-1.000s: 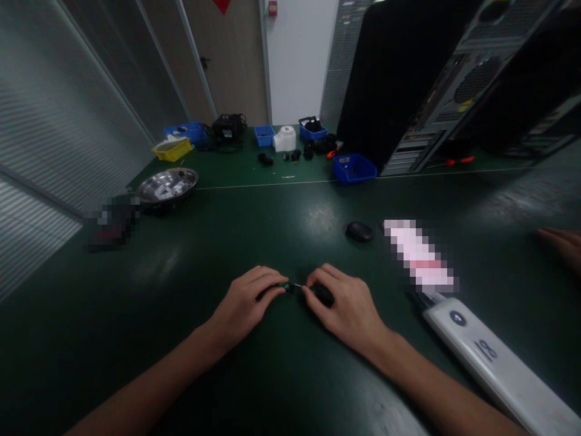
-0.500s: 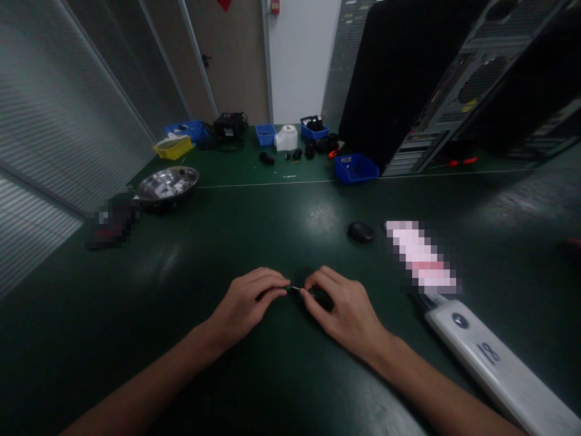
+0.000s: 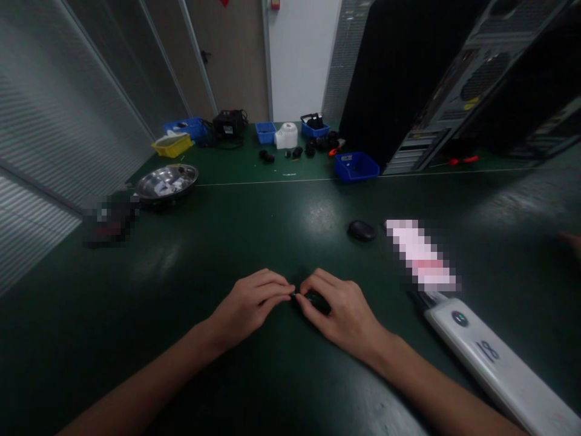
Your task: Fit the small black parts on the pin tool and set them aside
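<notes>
Both my hands rest on the dark green table (image 3: 254,230) near its front middle, fingertips almost touching. My left hand (image 3: 249,306) is closed in a pinch on a small dark part that its fingers mostly hide. My right hand (image 3: 342,312) is closed around a small black part (image 3: 313,298), of which only a bit shows between the two hands. The two pieces meet between my thumbs; I cannot tell whether they are joined.
A black mouse-like object (image 3: 361,230) lies beyond my right hand. A long white device (image 3: 494,357) lies at the right. A steel bowl (image 3: 167,181) stands at the left, blue bins (image 3: 356,166) and a yellow bin (image 3: 172,145) farther back, computer towers (image 3: 454,79) at the back right. Another person's fingertip (image 3: 572,242) shows at the right edge.
My hands have drawn closer together, closing the gap where a short piece showed between them. The other person's hand at the right edge has pulled mostly out of view.
</notes>
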The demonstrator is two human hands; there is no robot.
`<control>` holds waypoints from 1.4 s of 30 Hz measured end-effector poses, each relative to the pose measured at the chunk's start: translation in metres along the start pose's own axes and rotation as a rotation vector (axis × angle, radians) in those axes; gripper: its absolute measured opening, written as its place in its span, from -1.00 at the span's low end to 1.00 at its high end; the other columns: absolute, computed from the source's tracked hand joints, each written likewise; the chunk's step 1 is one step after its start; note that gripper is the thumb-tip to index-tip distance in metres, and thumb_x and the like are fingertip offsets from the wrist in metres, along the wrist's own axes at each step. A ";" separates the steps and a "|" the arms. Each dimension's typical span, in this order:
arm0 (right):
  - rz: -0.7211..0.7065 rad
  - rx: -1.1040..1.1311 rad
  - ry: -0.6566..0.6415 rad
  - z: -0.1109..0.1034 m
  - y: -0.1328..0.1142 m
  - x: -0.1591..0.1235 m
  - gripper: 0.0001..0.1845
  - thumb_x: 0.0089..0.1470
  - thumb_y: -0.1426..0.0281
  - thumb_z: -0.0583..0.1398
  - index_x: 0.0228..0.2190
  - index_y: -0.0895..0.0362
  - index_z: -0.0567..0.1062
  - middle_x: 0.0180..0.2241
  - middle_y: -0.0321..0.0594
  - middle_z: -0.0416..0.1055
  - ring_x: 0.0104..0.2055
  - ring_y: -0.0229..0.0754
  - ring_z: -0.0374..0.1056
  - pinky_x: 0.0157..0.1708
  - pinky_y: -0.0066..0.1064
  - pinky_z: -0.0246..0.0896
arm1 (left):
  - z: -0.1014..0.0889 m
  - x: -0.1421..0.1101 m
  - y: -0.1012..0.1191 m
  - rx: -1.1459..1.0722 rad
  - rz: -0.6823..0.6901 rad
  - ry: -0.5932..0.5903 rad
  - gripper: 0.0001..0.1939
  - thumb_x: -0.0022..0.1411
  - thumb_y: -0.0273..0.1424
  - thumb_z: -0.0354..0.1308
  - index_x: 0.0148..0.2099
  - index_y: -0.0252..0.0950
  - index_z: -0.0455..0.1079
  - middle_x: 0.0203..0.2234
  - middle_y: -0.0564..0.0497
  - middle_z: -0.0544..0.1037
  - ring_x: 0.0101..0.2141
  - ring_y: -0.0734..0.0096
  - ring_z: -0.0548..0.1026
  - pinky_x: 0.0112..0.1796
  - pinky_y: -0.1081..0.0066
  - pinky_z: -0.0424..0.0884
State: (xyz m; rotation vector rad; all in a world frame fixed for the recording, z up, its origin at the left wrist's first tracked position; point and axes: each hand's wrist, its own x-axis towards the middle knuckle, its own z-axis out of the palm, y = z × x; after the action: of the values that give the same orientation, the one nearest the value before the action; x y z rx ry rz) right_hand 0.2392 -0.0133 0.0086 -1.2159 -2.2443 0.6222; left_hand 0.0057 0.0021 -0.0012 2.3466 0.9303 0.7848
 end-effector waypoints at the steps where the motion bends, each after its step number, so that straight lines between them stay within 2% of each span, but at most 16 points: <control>1: 0.004 -0.011 0.004 0.000 0.000 0.000 -0.89 0.32 0.31 0.14 -0.21 0.04 0.46 -0.26 -0.31 0.43 -0.36 -0.28 0.35 -0.34 -0.41 0.15 | 0.000 0.000 0.000 0.023 0.012 -0.012 -0.73 0.38 -0.48 0.12 0.07 -0.17 0.47 -0.09 0.09 0.57 -0.09 0.58 0.50 -0.05 0.50 0.48; 5: 0.024 -0.036 0.021 0.000 -0.001 0.000 -0.86 0.33 0.30 0.14 -0.22 0.06 0.48 -0.25 -0.29 0.44 -0.37 -0.29 0.35 -0.35 -0.42 0.16 | 0.001 -0.003 0.000 0.097 0.007 -0.007 -0.67 0.40 -0.48 0.08 0.15 -0.14 0.42 -0.06 0.07 0.54 -0.08 0.54 0.45 -0.06 0.45 0.47; 9: 0.038 -0.044 0.072 -0.004 0.000 0.000 -0.83 0.34 0.28 0.13 -0.24 0.07 0.48 -0.25 -0.29 0.45 -0.35 -0.29 0.37 -0.36 -0.44 0.17 | 0.000 -0.003 0.003 0.137 -0.060 -0.015 -0.60 0.42 -0.42 0.06 0.25 -0.05 0.32 -0.05 0.05 0.50 -0.07 0.49 0.42 -0.08 0.40 0.46; 14: 0.101 -0.158 0.079 -0.005 0.003 0.001 -0.79 0.36 0.25 0.11 -0.24 0.06 0.49 -0.24 -0.29 0.45 -0.36 -0.27 0.37 -0.40 -0.44 0.13 | -0.001 0.003 0.007 0.223 -0.121 -0.150 -0.49 0.45 -0.40 -0.04 0.39 -0.02 0.11 -0.03 -0.01 0.43 -0.06 0.39 0.38 -0.07 0.28 0.47; 19: 0.147 -0.310 0.014 -0.005 0.005 0.001 -0.80 0.35 0.25 0.10 -0.22 0.03 0.49 -0.23 -0.29 0.45 -0.37 -0.24 0.38 -0.42 -0.40 0.08 | 0.000 0.007 0.010 0.337 -0.107 -0.252 -0.47 0.42 -0.45 -0.05 0.38 -0.04 0.14 -0.04 -0.05 0.41 -0.07 0.28 0.36 -0.06 0.17 0.47; 23: 0.208 -0.371 0.047 -0.008 0.004 0.002 -0.80 0.34 0.22 0.11 -0.25 0.01 0.50 -0.23 -0.31 0.46 -0.37 -0.23 0.39 -0.44 -0.40 0.03 | -0.002 0.005 0.012 0.273 -0.132 -0.211 -0.53 0.45 -0.43 -0.09 0.36 -0.11 0.15 0.02 -0.04 0.45 -0.02 0.31 0.38 0.02 0.17 0.45; 25: 0.253 -0.399 0.074 -0.010 0.003 0.002 -0.79 0.33 0.21 0.12 -0.27 0.02 0.50 -0.24 -0.31 0.46 -0.38 -0.24 0.39 -0.45 -0.39 0.01 | -0.006 0.004 0.011 0.221 -0.144 -0.180 -0.60 0.46 -0.40 -0.09 0.29 -0.13 0.23 0.04 -0.01 0.47 0.01 0.35 0.39 0.07 0.19 0.44; 28: 0.290 -0.415 0.088 -0.011 0.002 0.002 -0.79 0.32 0.21 0.13 -0.28 0.02 0.50 -0.24 -0.31 0.47 -0.39 -0.24 0.38 -0.46 -0.38 0.00 | -0.011 0.005 0.008 0.197 -0.134 -0.176 -0.68 0.46 -0.38 -0.07 0.17 -0.13 0.34 0.03 0.03 0.47 0.03 0.40 0.40 0.08 0.23 0.43; 31: 0.302 -0.436 0.090 -0.012 0.000 0.002 -0.81 0.32 0.22 0.14 -0.27 0.01 0.49 -0.24 -0.32 0.47 -0.39 -0.24 0.39 -0.48 -0.39 -0.03 | -0.013 0.012 0.005 0.201 -0.124 -0.181 -0.68 0.46 -0.37 -0.07 0.17 -0.11 0.36 0.08 0.04 0.46 0.08 0.42 0.38 0.12 0.25 0.42; 36: 0.355 -0.487 0.121 -0.015 0.000 0.002 -0.82 0.31 0.24 0.13 -0.27 0.01 0.49 -0.23 -0.30 0.47 -0.38 -0.22 0.39 -0.50 -0.39 -0.07 | -0.006 0.030 0.003 0.253 -0.018 -0.263 -0.64 0.44 -0.46 -0.07 0.19 -0.11 0.34 0.21 0.05 0.42 0.23 0.36 0.32 0.25 0.10 0.33; 39: 0.350 -0.466 0.128 -0.015 0.002 0.003 -0.82 0.31 0.24 0.14 -0.28 0.02 0.50 -0.24 -0.28 0.46 -0.37 -0.21 0.40 -0.50 -0.39 -0.05 | -0.001 0.039 0.003 0.312 0.087 -0.309 -0.60 0.39 -0.54 -0.03 0.20 -0.16 0.34 0.21 -0.02 0.43 0.23 0.30 0.34 0.21 0.09 0.37; 42: 0.335 -0.424 0.134 -0.016 0.004 0.003 -0.81 0.31 0.24 0.14 -0.30 0.03 0.50 -0.25 -0.27 0.47 -0.35 -0.20 0.42 -0.49 -0.40 -0.01 | -0.005 0.036 -0.004 0.358 0.107 -0.297 -0.59 0.38 -0.55 0.00 0.21 -0.17 0.33 0.15 -0.03 0.47 0.18 0.30 0.40 0.17 0.11 0.42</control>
State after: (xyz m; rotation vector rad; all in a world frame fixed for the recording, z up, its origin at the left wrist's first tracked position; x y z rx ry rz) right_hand 0.2499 -0.0067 0.0190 -1.8077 -2.1379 0.1698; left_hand 0.0222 0.0316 0.0119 2.7437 0.8778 0.3079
